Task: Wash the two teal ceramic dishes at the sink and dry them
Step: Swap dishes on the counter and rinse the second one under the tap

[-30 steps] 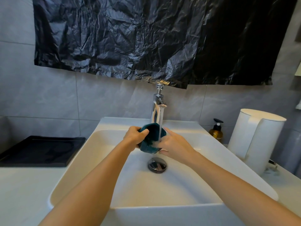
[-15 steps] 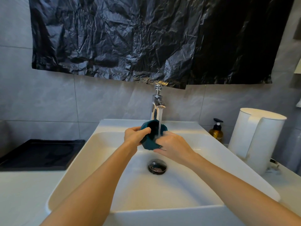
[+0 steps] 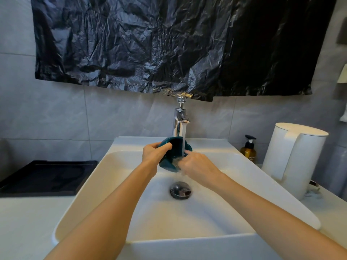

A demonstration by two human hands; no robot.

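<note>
Since half a second ago the right hand (image 3: 197, 166) has slipped lower on the dish (image 3: 168, 164), which now tips further open towards the camera. Head view: the left hand (image 3: 154, 152) grips the dish's left side, thumb over the rim. The right hand's curled fingers hold its lower right rim, blurred by water (image 3: 184, 139) running from the tap (image 3: 179, 121). The dish is held above the sink (image 3: 187, 239), over the drain (image 3: 180, 190). A black tray (image 3: 47, 177) lies on the worktop (image 3: 22, 222).
</note>
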